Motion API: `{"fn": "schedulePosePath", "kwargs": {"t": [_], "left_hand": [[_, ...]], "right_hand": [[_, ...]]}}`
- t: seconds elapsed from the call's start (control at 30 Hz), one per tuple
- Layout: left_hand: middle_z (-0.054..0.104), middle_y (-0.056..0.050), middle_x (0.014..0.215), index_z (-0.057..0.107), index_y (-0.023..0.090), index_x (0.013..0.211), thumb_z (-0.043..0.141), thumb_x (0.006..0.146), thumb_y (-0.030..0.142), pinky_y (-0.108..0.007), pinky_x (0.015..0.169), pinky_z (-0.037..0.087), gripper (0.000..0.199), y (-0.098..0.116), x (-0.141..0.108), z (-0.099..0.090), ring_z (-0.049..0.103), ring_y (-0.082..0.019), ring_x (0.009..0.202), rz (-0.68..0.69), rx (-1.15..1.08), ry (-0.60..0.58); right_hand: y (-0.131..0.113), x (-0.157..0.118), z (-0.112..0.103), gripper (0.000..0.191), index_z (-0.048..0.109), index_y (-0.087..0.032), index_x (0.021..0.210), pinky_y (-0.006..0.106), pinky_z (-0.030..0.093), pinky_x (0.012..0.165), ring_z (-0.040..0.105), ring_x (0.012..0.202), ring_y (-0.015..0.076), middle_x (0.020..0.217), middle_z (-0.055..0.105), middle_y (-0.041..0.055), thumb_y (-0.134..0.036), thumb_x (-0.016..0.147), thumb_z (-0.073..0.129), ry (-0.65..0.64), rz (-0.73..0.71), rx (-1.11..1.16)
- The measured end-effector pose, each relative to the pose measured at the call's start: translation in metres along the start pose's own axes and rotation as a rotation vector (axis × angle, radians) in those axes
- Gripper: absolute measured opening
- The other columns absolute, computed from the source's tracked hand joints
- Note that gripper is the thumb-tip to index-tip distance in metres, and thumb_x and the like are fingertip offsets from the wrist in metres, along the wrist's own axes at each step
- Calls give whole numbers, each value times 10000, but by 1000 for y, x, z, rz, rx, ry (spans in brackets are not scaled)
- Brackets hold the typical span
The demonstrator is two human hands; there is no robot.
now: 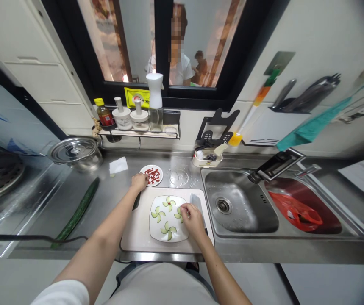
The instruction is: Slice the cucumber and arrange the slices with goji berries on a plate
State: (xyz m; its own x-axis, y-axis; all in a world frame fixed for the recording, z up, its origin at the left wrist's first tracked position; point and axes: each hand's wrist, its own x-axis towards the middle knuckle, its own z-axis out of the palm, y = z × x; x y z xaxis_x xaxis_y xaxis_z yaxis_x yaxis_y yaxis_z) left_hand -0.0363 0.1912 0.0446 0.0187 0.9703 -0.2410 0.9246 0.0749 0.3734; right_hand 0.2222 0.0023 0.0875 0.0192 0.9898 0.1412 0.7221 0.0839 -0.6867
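Note:
A white square plate (156,231) lies on the cutting board (137,241). On it, cucumber slices (168,231) are fanned out as several pinwheels; the far one has a red piece at its centre. My right hand (193,219) is over the right-hand pinwheel and partly covers it. Its thumb and fingertips are pinched together; whatever is between them is too small to name. My left hand (140,182) touches the left rim of a small round plate (159,168) of chopped red pieces (152,174). Its fingers are curled, their contents hidden. A knife (196,201) lies beneath my right hand's side of the board.
A whole cucumber (79,211) and white paper (118,165) lie on the counter at left, near a lidded steel pot (76,154). To the right is a double sink (242,203) with a red bag (296,212). Seasoning jars (123,118) stand on a rack behind.

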Motion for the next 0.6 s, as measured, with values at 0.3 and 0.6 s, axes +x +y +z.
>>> {"fn": "schedulePosePath", "kwargs": {"t": [0.3,0.6], "left_hand": [[680,-46,737,653,172,712,672,655,295,-245,718,441,137,-4,3,-1,624,-198,809,-55,-420,90],[677,-49,660,638,111,760,731,593,353,-253,606,492,309,5,-11,-4,622,-140,601,-63,-953,90]], "right_hand": [[1,-3,-1,279,640,-181,813,272,408,706,561,791,179,834,655,69,-322,871,406,-5,-4,12],[-2,2,0,261,646,-183,835,261,409,701,563,799,174,862,657,72,-304,862,417,-45,6,37]]}}
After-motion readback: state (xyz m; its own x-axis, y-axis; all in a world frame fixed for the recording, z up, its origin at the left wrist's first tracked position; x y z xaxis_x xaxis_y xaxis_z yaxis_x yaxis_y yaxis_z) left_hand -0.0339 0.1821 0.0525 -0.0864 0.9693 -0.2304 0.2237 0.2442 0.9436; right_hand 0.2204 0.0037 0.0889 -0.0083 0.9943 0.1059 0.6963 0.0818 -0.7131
